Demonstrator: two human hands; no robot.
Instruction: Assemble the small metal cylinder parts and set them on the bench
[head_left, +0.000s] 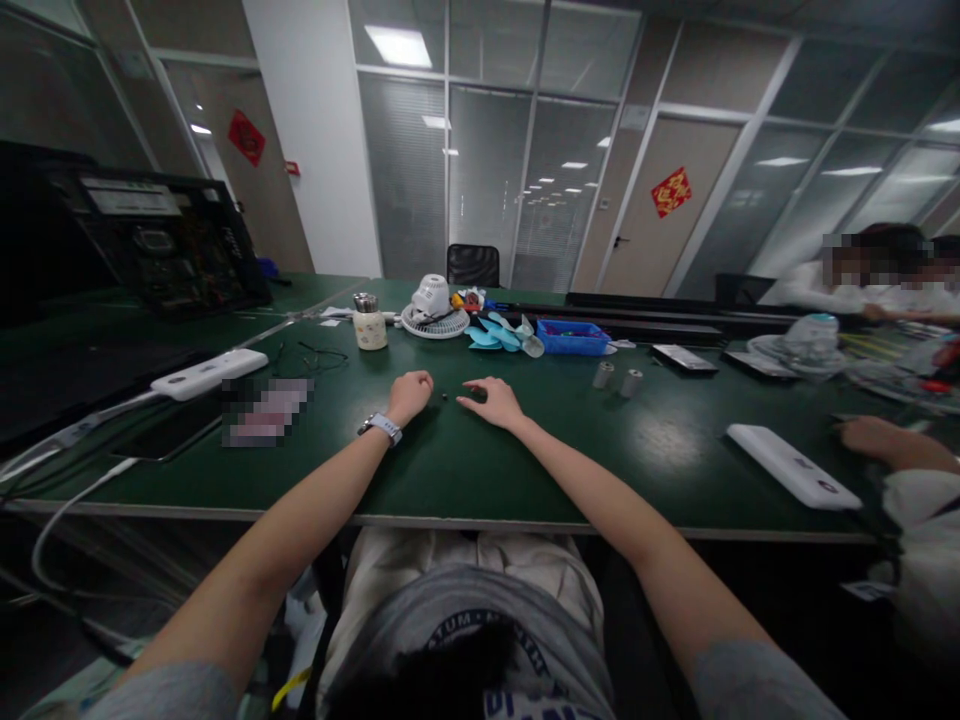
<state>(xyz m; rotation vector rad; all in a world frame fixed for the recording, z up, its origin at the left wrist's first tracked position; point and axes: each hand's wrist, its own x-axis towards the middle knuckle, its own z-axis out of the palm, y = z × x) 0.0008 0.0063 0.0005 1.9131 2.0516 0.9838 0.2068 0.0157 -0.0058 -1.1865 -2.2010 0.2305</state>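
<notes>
My left hand (pixel 410 398), with a watch (pixel 381 428) on its wrist, is over the green table with its fingers curled in. Whether anything lies inside those fingers is hidden. Across from it, my right hand (pixel 495 403) is open, thumb and fingers apart with nothing seen between them. A tiny dark piece (pixel 444 397) sits on the table in the gap between both hands, touching neither. It is too small to name. Beyond the hands are light-blue fan blades (pixel 499 333) and a white fan body (pixel 431 299) by its round grille (pixel 415 322).
A cream jar (pixel 370 328) stands behind my left hand, and a blue tray (pixel 574 338) of small items lies back right. Two metal cylinders (pixel 632 382) are to the right. White power strips (pixel 791 465) lie on both sides. A co-worker's hand (pixel 874 440) is at far right.
</notes>
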